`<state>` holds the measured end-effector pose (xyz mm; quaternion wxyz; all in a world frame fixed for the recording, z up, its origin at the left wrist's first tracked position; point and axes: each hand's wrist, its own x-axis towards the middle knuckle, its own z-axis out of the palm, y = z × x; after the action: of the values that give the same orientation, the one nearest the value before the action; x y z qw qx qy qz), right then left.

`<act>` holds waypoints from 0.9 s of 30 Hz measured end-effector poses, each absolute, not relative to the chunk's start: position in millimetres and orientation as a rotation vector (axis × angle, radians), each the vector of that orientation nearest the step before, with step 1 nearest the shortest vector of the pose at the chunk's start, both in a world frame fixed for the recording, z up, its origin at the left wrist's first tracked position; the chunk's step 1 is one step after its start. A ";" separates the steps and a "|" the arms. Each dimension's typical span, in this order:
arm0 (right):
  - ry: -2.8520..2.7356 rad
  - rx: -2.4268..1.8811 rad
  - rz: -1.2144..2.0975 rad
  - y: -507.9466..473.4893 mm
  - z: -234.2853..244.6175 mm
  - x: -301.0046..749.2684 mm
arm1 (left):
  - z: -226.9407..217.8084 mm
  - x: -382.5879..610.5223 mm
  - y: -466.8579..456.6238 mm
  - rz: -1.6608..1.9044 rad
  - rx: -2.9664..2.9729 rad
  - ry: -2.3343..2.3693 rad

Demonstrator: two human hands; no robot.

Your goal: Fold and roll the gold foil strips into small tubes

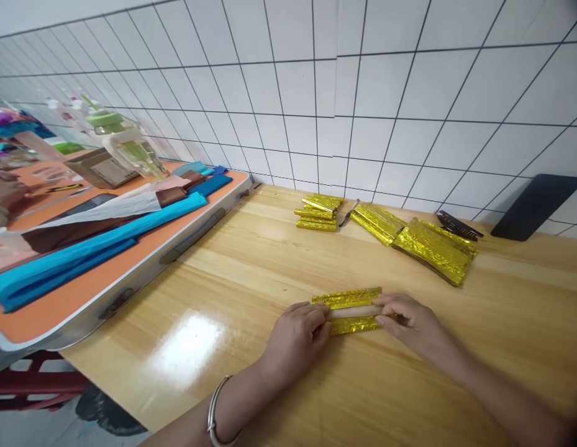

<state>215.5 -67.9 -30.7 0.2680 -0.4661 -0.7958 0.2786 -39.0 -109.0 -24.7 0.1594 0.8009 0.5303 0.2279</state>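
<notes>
A piece of shiny gold foil paper [346,326] lies on the wooden table before me, its two long sides framing a pale strip [351,312]. At its left end, the bent fingers of my left hand [297,338] press and grip it. My right hand [409,316] pinches the opposite end between thumb and fingers. Farther back sits a small pile of narrow folded gold strips [317,214]. To the right of that pile are flat gold foil sheets [435,249] in a stack, with more gold sheets [377,222] touching its left side.
A pen [348,213] and a black hair clip [459,225] lie by the foil. A black slab [537,206] leans on the tiled wall. On the left, an orange-topped table [176,251] bears blue paper rolls [102,242], a box [102,167] and a bottle [130,146].
</notes>
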 end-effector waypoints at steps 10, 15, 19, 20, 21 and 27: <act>-2.144 -1.335 0.619 -59.1 -40.1 209.0 | -29.0 -36.8 -104.9 0.608 2.241 1.654; -2.191 -1.305 0.565 -53.8 -40.3 206.2 | -31.2 -37.2 -104.0 0.618 2.240 1.632; -2.201 -1.271 0.524 -52.2 -42.6 205.4 | -29.6 -36.8 -105.2 0.596 2.221 1.646; -2.201 -1.267 0.520 -52.1 -43.4 205.5 | -29.2 -36.7 -105.5 0.589 2.216 1.650; -2.202 -1.266 0.518 -52.1 -44.1 205.8 | -29.0 -36.7 -105.9 0.585 2.211 1.653; -2.229 -1.282 0.515 -51.3 -45.2 207.0 | -31.5 -38.5 -105.3 0.641 2.256 1.593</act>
<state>207.0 -51.3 -45.2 0.2568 -0.4725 -0.8215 0.1899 -38.5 -105.3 -31.5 0.1526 0.7864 0.5552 0.2236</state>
